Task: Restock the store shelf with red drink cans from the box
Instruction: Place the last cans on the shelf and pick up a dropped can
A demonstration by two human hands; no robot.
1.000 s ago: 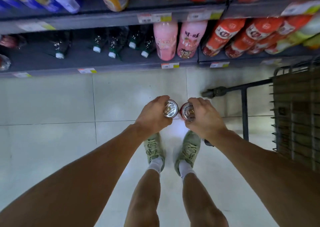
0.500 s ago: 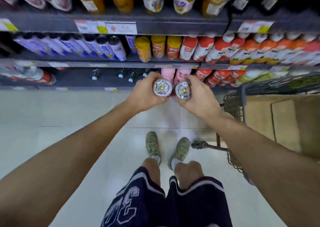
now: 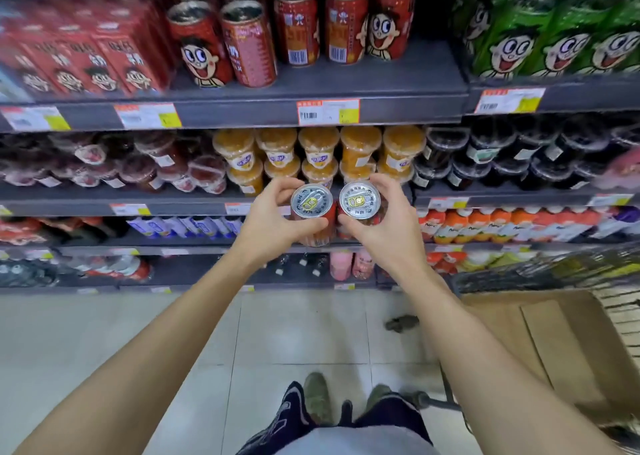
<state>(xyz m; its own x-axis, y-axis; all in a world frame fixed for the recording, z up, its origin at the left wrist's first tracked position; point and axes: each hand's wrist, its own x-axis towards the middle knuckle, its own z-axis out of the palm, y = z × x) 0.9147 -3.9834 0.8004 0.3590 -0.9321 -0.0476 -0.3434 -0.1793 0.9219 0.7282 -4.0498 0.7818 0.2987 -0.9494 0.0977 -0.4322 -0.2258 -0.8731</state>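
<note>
- Bright, even store light from above; no hard shadows.
- Pale glare patches on the glossy floor ahead of the feet.
- Soft sheen on the silver can lids, sharp enough to show the pull tabs.
- Motion blur at left and right edges: cartons smeared, cart streaked.
- Wide-angle bend: shelf edge bowed, arms stretched toward the lower corners.
- Lower shelves dimmer, print on labels unreadable.
</note>
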